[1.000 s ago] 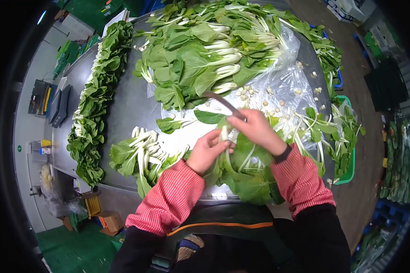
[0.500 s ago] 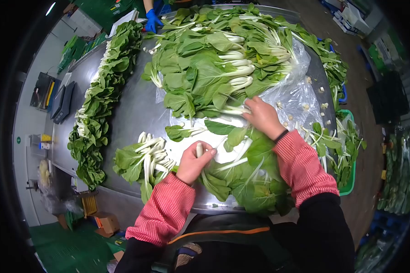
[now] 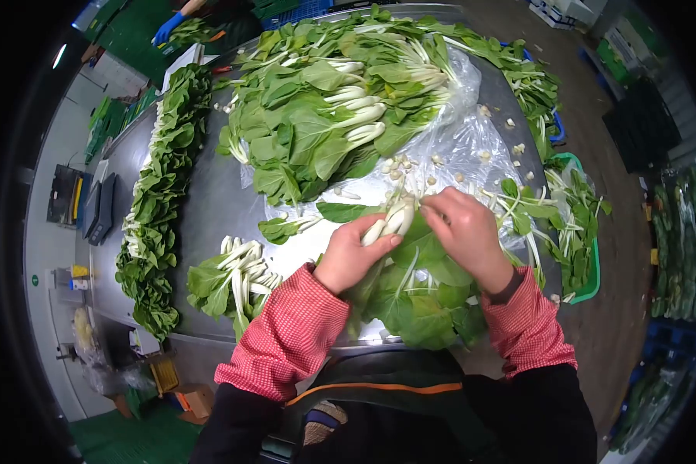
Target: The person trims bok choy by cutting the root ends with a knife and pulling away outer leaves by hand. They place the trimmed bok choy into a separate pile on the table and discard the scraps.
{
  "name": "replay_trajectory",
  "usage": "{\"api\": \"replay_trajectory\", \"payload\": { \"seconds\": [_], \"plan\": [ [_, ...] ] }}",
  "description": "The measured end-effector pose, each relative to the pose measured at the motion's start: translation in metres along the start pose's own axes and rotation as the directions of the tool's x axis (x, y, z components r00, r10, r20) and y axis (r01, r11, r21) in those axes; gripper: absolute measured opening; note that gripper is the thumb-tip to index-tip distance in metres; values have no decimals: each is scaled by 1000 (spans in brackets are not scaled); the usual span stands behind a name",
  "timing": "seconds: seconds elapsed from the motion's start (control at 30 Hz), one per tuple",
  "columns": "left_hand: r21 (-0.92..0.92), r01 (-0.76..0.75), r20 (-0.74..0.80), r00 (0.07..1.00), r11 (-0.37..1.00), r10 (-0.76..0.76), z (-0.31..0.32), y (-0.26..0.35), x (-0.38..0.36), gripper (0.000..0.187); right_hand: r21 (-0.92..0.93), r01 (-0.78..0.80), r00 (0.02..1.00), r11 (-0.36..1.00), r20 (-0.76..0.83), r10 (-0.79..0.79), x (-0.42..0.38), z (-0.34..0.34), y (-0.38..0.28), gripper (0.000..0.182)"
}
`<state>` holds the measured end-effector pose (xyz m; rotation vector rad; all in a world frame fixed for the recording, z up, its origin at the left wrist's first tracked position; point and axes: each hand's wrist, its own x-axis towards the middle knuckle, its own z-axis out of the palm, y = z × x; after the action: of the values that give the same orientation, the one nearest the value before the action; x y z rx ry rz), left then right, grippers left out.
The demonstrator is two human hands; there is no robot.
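My left hand (image 3: 349, 257) is closed around pale bok choy stalks (image 3: 398, 218), their white bases pointing up and away from me. My right hand (image 3: 465, 230) is beside those bases with its fingers curled. The small knife whose thin blade showed there earlier is hidden now. Loose green leaves (image 3: 425, 305) lie below and between my hands, near the table's front edge. To the left rests a small pile of bok choy (image 3: 243, 278) with white stems. Beyond my hands spreads a large heap of bok choy (image 3: 309, 116).
A long row of stacked bok choy (image 3: 166, 178) runs down the table's left side. Cut root ends (image 3: 398, 166) lie by the clear plastic sheet (image 3: 460, 127). A green crate (image 3: 591, 271) with leaves stands at right. A co-worker's blue-gloved hand (image 3: 168, 29) shows at upper left.
My right hand has come down from the heap's edge to the left hand. The left hand has risen and now holds bok choy stalks. The view has shifted, and the co-worker's glove is farther left.
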<state>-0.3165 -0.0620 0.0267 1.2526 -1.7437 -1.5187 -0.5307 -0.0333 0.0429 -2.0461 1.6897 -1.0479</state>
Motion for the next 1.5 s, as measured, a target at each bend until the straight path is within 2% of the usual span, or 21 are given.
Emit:
{"api": "replay_trajectory", "payload": {
  "seconds": [0.07,0.2,0.3,0.37,0.4,0.43,0.53,0.57,0.67,0.77,0.8,0.83,0.93,1.07,1.1,1.2,1.23,1.33,1.37,1.47,1.5],
  "plan": [
    [-123,119,101,989,985,-106,3,4,-4,43,-199,99,994,975,-33,-107,-14,-1,-3,13],
    [-288,295,181,951,911,-251,7,15,-13,35,-238,-53,995,970,65,71,-43,16,46,12],
    [-242,301,216,944,922,-251,5,9,-11,34,-18,-315,940,949,130,315,-47,10,54,16],
    [-359,331,309,924,873,-223,10,0,-11,34,396,-273,961,877,163,225,-38,13,30,22],
    [-413,346,355,913,843,-201,12,-2,-10,35,580,-238,971,779,158,179,-31,14,16,25],
    [-461,341,361,915,819,-177,16,6,-12,37,735,-443,893,513,408,187,-26,13,8,29],
    [-311,434,225,898,845,-379,5,5,-14,32,612,-644,761,459,576,299,-13,3,9,26],
    [-177,292,74,956,940,-283,1,-4,-12,33,606,-646,762,464,545,349,-14,8,14,24],
    [-9,211,-50,976,977,-211,-19,-2,-11,38,560,-615,781,555,531,329,-8,8,9,26],
    [-258,161,83,986,953,-144,-8,6,-13,35,549,-478,862,685,444,245,-3,26,8,26],
    [-209,181,183,973,961,-144,-10,7,-11,36,550,-411,894,727,398,204,-1,34,6,26],
    [-173,149,188,975,973,-116,-7,5,-10,36,597,-475,866,646,448,223,1,40,2,28],
    [-168,162,215,969,972,-124,-14,-2,-12,34,525,-536,789,661,589,172,12,23,-6,28],
    [-141,257,316,927,956,-202,-48,-24,-22,32,149,-271,861,951,480,170,22,26,31,25],
    [-232,304,313,923,924,-225,-54,-26,-26,32,-107,-114,893,988,424,149,26,33,42,28],
    [-428,390,257,917,815,-303,-56,-25,-33,26,-98,-5,975,995,220,26,52,66,64,28],
    [-581,375,276,926,722,-259,-54,-33,-34,25,-131,-21,978,991,201,47,70,77,64,23],
    [-701,312,246,950,641,-193,-54,-38,-35,23,-208,71,996,976,69,-57,121,113,78,19],
    [-686,333,223,943,647,-249,-57,-34,-37,21,-240,26,998,970,60,-12,133,128,87,20],
    [-780,249,198,969,574,-151,-62,-55,-39,21,-298,-47,997,953,52,65,153,157,101,25],
    [-729,250,162,967,637,-195,-67,-55,-39,19,-298,-37,997,954,59,57,152,156,101,25]
  ]
}}
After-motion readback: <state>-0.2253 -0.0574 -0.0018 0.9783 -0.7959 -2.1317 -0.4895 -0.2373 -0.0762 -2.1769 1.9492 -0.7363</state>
